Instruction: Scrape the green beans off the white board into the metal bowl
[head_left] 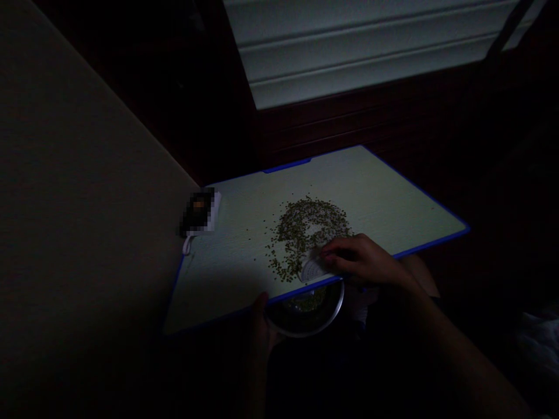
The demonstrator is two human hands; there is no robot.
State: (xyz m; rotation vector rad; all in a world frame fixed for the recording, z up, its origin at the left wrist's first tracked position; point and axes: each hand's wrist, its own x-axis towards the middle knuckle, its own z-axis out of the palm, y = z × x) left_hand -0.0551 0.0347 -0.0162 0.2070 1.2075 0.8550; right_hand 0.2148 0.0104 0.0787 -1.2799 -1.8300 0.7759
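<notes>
Small greenish-brown grains (pixel 312 218) lie spread over the middle of a pale, blue-edged tabletop (pixel 384 198). My right hand (pixel 356 256) is at the near edge beside them, fingers bent and drawn together. At its fingertips lies a pale, semicircular piece with curved lines (pixel 312 269); whether the fingers grip it is unclear. Just below the tabletop's near edge is a metal bowl (pixel 336 317) with similar grains inside, partly covered by the tabletop. My left hand (pixel 264 329) holds the bowl's left side, its thumb up by the blue edge. Most of its fingers are hidden in shadow.
The room is very dark. A small blurred-out object with a white edge and strap (pixel 201 212) sits at the tabletop's left end, against a plain wall (pixel 87 192). Behind stands dark wood with a slatted pale panel (pixel 349 46). My legs are under the tabletop.
</notes>
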